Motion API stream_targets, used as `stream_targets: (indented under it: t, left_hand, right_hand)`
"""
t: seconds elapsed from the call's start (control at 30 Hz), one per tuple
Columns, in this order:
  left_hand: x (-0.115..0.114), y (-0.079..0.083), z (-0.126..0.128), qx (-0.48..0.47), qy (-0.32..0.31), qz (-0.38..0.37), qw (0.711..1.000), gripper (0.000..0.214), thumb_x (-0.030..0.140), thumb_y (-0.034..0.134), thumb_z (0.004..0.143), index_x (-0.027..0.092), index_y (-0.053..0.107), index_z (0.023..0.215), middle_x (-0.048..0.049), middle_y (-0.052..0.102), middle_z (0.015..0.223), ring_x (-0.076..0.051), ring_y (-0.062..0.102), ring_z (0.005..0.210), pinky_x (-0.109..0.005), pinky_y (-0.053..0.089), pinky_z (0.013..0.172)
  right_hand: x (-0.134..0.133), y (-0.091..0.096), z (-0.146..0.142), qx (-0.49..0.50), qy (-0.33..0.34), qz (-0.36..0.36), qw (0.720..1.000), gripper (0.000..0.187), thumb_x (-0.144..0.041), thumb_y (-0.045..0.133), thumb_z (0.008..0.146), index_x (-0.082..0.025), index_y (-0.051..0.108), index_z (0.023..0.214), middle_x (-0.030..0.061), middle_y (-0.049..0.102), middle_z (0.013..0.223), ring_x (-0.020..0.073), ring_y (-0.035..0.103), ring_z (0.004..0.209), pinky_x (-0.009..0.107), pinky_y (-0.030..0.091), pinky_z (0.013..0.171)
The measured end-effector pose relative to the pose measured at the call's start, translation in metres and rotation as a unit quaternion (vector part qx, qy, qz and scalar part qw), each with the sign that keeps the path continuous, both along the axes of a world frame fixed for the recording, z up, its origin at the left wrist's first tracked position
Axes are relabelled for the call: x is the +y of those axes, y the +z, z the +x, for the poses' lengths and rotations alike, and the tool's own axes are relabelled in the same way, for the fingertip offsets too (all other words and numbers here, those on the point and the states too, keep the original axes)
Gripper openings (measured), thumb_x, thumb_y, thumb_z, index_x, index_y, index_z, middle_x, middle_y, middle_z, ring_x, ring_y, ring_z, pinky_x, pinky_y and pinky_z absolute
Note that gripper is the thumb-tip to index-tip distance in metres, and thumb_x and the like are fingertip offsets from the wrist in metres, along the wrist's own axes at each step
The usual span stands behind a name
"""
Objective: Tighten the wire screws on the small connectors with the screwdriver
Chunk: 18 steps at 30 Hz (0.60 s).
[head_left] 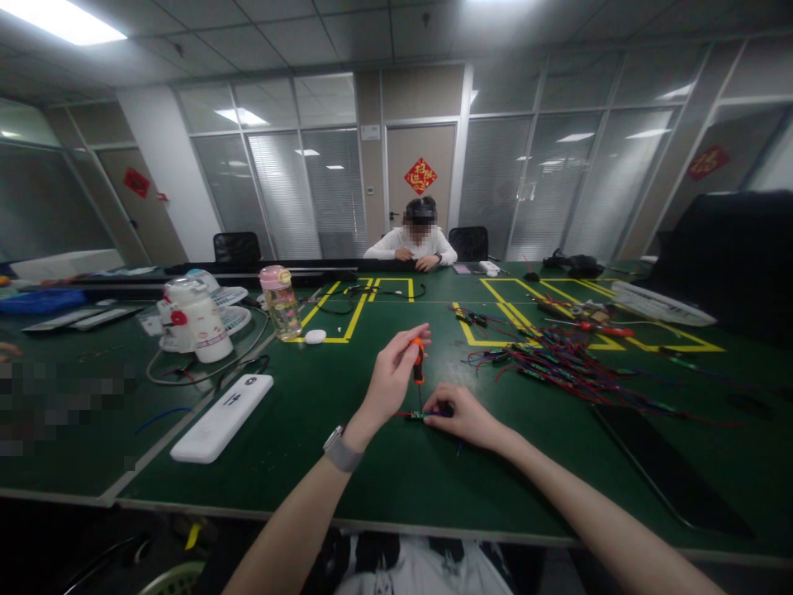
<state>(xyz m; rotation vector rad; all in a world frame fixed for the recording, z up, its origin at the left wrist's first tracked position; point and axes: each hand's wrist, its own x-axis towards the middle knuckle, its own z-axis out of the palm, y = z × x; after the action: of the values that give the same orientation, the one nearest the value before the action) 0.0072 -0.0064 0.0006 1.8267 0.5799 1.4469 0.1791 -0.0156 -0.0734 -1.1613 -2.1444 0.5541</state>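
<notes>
My left hand point(395, 370), with a watch on its wrist, is closed round the orange-and-black handle of a screwdriver point(420, 364). The screwdriver stands upright, its shaft pointing down at a small green circuit board point(415, 416) with wires on the table. Whether the tip touches a screw is too small to tell. My right hand point(458, 413) pinches the right end of that board against the table, near its dark wires. A red wire sticks out from the board's left end.
To the right lies a heap of wired circuit boards point(557, 359), with a dark tablet-like slab point(675, 471) in front. On the left are a white power bank-like block point(223, 417), a white jug point(201, 322) and a pink-lidded bottle point(280, 304). A person point(418, 240) sits across the table.
</notes>
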Motion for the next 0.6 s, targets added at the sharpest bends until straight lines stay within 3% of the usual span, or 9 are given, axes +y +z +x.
stream_targets:
  t: [0.07, 0.13, 0.33, 0.4, 0.53, 0.6]
  left_hand:
    - [0.002, 0.0, 0.0004, -0.023, -0.053, -0.054, 0.997, 0.034, 0.028, 0.051, 0.091, 0.018, 0.059, 0.123, -0.0102, 0.064, 0.108, -0.019, 0.064, 0.093, -0.034, 0.055, 0.081]
    - [0.0041, -0.0011, 0.0, -0.026, -0.046, -0.063, 0.997, 0.033, 0.028, 0.057, 0.087, 0.017, 0.062, 0.118, -0.0095, 0.066, 0.103, -0.019, 0.065, 0.089, -0.033, 0.056, 0.079]
    - [0.0035, -0.0045, -0.0028, 0.028, 0.158, 0.069, 0.985, 0.02, 0.03, 0.072, 0.076, 0.022, 0.072, 0.095, -0.0005, 0.053, 0.08, -0.011, 0.056, 0.071, -0.021, 0.051, 0.06]
    - [0.0018, -0.0049, -0.0022, 0.038, 0.18, 0.099, 0.978, 0.018, 0.03, 0.07, 0.079, 0.022, 0.072, 0.095, -0.0006, 0.052, 0.079, -0.011, 0.055, 0.072, -0.02, 0.05, 0.061]
    - [0.0004, -0.0061, 0.0011, 0.027, 0.077, 0.069, 0.994, 0.026, 0.027, 0.049, 0.093, 0.022, 0.065, 0.112, -0.0064, 0.059, 0.102, -0.015, 0.061, 0.089, -0.025, 0.053, 0.074]
    - [0.001, -0.0072, 0.0023, 0.009, 0.025, 0.033, 0.999, 0.029, 0.027, 0.047, 0.094, 0.021, 0.061, 0.118, -0.0077, 0.06, 0.108, -0.016, 0.063, 0.091, -0.026, 0.054, 0.075]
  right_hand:
    - [-0.0007, -0.0006, -0.0011, 0.002, -0.008, 0.0, 1.0, 0.007, -0.019, 0.07, 0.073, -0.017, 0.072, 0.079, 0.0025, 0.062, 0.075, 0.0159, 0.055, 0.07, 0.026, 0.043, 0.066]
    - [-0.0018, -0.0006, -0.0026, 0.004, -0.017, 0.0, 1.0, 0.006, -0.018, 0.07, 0.073, -0.017, 0.072, 0.078, 0.0027, 0.062, 0.074, 0.0161, 0.055, 0.071, 0.026, 0.043, 0.066]
    - [-0.0056, 0.0019, -0.0054, 0.0, -0.036, -0.005, 0.999, 0.005, -0.017, 0.071, 0.072, -0.016, 0.071, 0.077, 0.0021, 0.061, 0.074, 0.0163, 0.055, 0.072, 0.027, 0.043, 0.068]
    - [-0.006, 0.0022, -0.0058, -0.004, -0.037, -0.006, 0.999, 0.006, -0.018, 0.071, 0.072, -0.017, 0.072, 0.079, 0.0018, 0.061, 0.074, 0.0165, 0.055, 0.073, 0.027, 0.042, 0.069]
    - [-0.005, 0.0008, -0.0065, 0.007, -0.041, -0.005, 0.999, 0.011, -0.015, 0.072, 0.07, -0.017, 0.071, 0.081, 0.0015, 0.06, 0.075, 0.0164, 0.055, 0.073, 0.027, 0.043, 0.069]
    - [-0.0041, -0.0003, -0.0069, 0.018, -0.037, -0.008, 0.999, 0.012, -0.013, 0.073, 0.069, -0.017, 0.07, 0.08, 0.0015, 0.059, 0.077, 0.0159, 0.055, 0.073, 0.026, 0.043, 0.068]
